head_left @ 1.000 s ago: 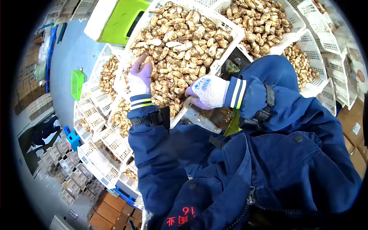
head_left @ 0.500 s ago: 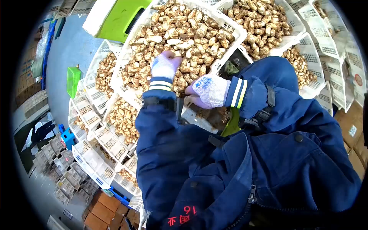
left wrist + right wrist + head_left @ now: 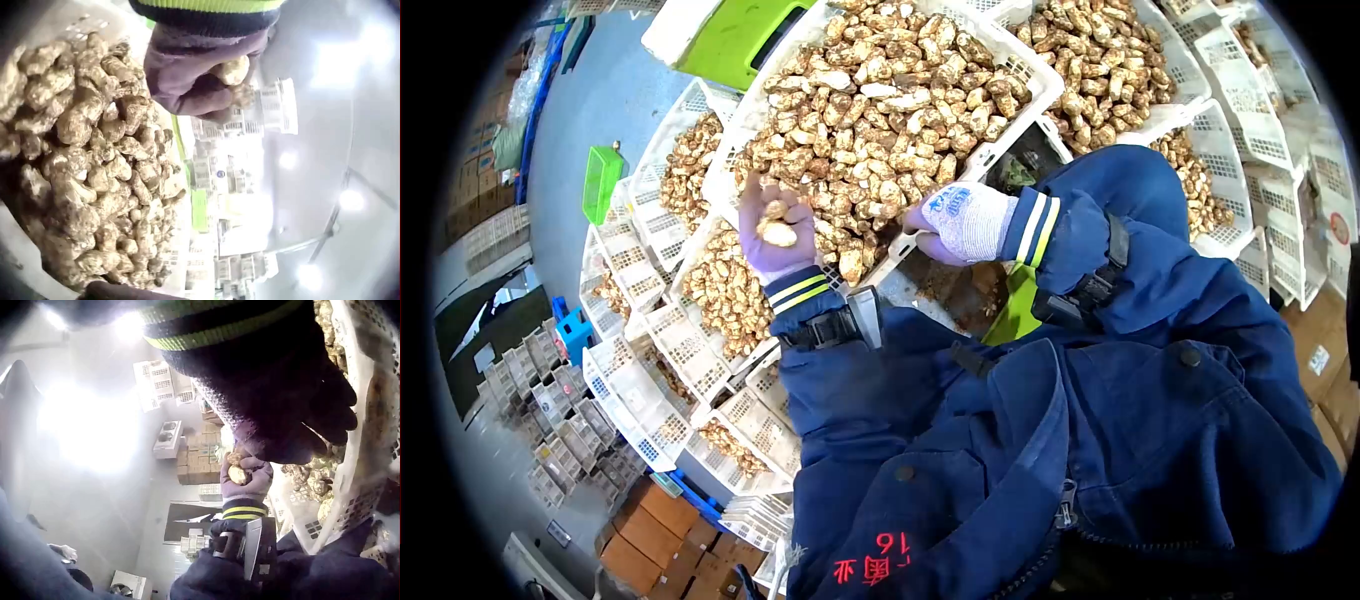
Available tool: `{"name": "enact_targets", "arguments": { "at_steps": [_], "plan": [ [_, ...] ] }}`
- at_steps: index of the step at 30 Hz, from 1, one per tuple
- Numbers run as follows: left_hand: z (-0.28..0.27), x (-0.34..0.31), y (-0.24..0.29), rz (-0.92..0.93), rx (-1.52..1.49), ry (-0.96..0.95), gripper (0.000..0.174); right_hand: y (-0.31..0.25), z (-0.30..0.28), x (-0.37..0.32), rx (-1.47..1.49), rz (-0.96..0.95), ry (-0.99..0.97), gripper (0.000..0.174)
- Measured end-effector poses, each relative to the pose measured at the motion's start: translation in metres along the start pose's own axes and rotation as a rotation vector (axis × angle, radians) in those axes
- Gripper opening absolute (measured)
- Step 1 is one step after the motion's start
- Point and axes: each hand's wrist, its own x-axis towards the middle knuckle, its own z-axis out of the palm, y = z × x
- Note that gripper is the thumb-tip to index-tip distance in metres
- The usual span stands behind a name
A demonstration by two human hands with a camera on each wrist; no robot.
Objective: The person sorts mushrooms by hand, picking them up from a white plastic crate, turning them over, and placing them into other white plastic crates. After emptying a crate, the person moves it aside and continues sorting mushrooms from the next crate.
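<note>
Palm up, my left hand (image 3: 776,235) cups mushroom pieces (image 3: 778,234) in bent fingers over the near left side of a white crate (image 3: 725,172). In the left wrist view, the left hand (image 3: 194,78) is curled round a pale piece (image 3: 234,70). My right hand (image 3: 965,222) grips the crate's near rim, back of the glove up. In the right wrist view, the right hand (image 3: 269,394) has its dark fingers beside the rim (image 3: 359,444); its thumb contact is hidden. Brown and white mushrooms (image 3: 870,130) heap inside the crate.
More mushroom crates stand at the right (image 3: 1090,75) and in stepped stacks (image 3: 690,350) at the left. A green stool (image 3: 735,45) is behind the crate, and a green basket (image 3: 603,183) is on the blue floor. Cardboard boxes (image 3: 645,535) lie lower left.
My left hand has moved out of the heap, left and nearer the body, and turned palm up with mushroom pieces in it. My right hand stays at the rim.
</note>
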Motion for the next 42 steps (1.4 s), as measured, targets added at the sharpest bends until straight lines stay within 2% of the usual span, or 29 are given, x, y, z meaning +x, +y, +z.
{"name": "enact_targets", "arguments": {
  "at_steps": [2,3,5,6,8,9,10,12,13,14,15,18,19,21,22,23,25,26,27,29,31,32,35,36,37,39,40,41,42],
  "plan": [
    [0.016,-0.014,-0.002,0.109,-0.246,0.085,0.048,-0.001,0.001,0.000,0.014,-0.022,0.018,0.020],
    [0.021,-0.013,-0.003,0.089,-0.273,-0.001,0.049,0.000,0.003,0.001,0.015,-0.030,0.025,0.021],
    [0.037,-0.015,-0.008,0.105,-0.277,0.042,0.052,0.000,0.003,0.001,0.018,-0.036,0.032,0.021],
    [0.026,-0.009,-0.012,0.081,-0.251,0.078,0.054,0.000,0.001,0.000,0.021,-0.037,0.038,0.022],
    [-0.002,0.006,-0.026,0.121,0.150,0.001,0.034,-0.006,-0.002,0.002,0.008,-0.007,0.009,0.022],
    [0.014,0.009,-0.021,0.237,1.088,-0.216,0.019,-0.007,-0.003,0.002,0.001,0.011,-0.004,0.022],
    [0.031,0.012,-0.017,0.604,1.941,-0.324,0.011,-0.006,-0.003,0.000,0.007,-0.014,0.027,0.021],
    [0.048,0.020,-0.046,-0.067,1.544,0.065,0.016,-0.005,-0.003,0.000,0.004,-0.011,0.027,0.021],
    [0.053,0.024,-0.053,-0.196,1.716,0.023,0.016,-0.003,-0.002,0.000,0.003,-0.012,0.027,0.021],
    [0.050,0.026,-0.058,0.000,2.032,-0.278,0.024,-0.001,-0.002,0.000,0.013,-0.029,0.026,0.020],
    [0.053,0.029,-0.064,-0.076,2.258,-0.405,0.034,-0.001,-0.002,0.000,0.013,-0.025,0.029,0.020],
    [0.065,0.032,-0.063,-0.193,2.452,-0.603,0.046,-0.001,-0.005,-0.002,0.010,-0.025,0.022,0.022],
    [0.062,0.032,-0.066,-0.164,2.499,-0.592,0.042,-0.002,-0.004,-0.003,0.004,-0.023,0.032,0.023],
    [0.070,0.030,-0.062,-0.231,2.525,-0.572,0.039,-0.003,-0.003,-0.002,-0.013,-0.025,0.055,0.023],
    [0.067,0.030,-0.063,-0.223,2.533,-0.510,0.037,-0.004,-0.005,-0.004,0.000,-0.005,0.065,0.024],
    [0.064,0.031,-0.060,-0.228,2.490,-0.429,0.034,-0.004,-0.004,-0.004,-0.007,-0.018,0.078,0.024],
    [0.048,0.026,-0.052,-0.154,2.201,-0.207,0.036,-0.003,-0.003,-0.004,-0.016,-0.041,0.103,0.023],
    [0.046,0.023,-0.045,-0.184,2.190,-0.077,0.037,-0.002,-0.006,-0.006,-0.013,-0.039,0.063,0.023],
    [0.048,0.017,-0.033,-0.122,2.123,0.018,0.038,-0.002,-0.008,-0.007,-0.017,-0.022,0.059,0.023],
    [0.030,0.019,-0.011,-0.180,2.167,0.324,0.035,-0.004,-0.008,-0.006,-0.028,0.004,0.042,0.023],
    [0.019,0.015,0.003,-0.012,2.038,0.432,0.037,-0.001,-0.002,-0.005,-0.007,-0.010,0.086,0.022],
    [0.049,0.014,0.002,-0.200,1.895,0.502,0.037,-0.002,-0.003,-0.002,-0.006,-0.006,0.059,0.025],
    [0.050,0.015,-0.020,0.073,1.939,0.155,0.037,-0.003,-0.004,-0.001,-0.017,-0.033,-0.001,0.026],
    [0.061,0.021,-0.022,-0.037,1.984,0.123,0.038,-0.004,-0.004,-0.001,-0.026,-0.053,-0.017,0.025],
    [0.063,0.024,-0.031,0.052,1.959,0.096,0.042,-0.003,-0.002,0.000,-0.011,-0.070,-0.043,0.026],
    [0.074,0.034,-0.039,-0.281,2.062,-0.012,0.049,-0.002,0.003,0.002,0.018,-0.106,-0.094,0.029],
    [0.057,0.034,-0.042,-0.243,2.099,-0.068,0.055,-0.005,-0.001,0.001,0.040,-0.087,-0.135,0.033],
    [0.038,0.040,-0.041,-0.319,2.106,0.028,0.055,-0.005,0.001,0.001,0.022,-0.077,-0.141,0.034],
    [0.033,0.037,-0.033,-0.248,2.050,0.193,0.053,-0.002,0.002,0.002,0.005,-0.068,-0.144,0.034]
  ]
}}
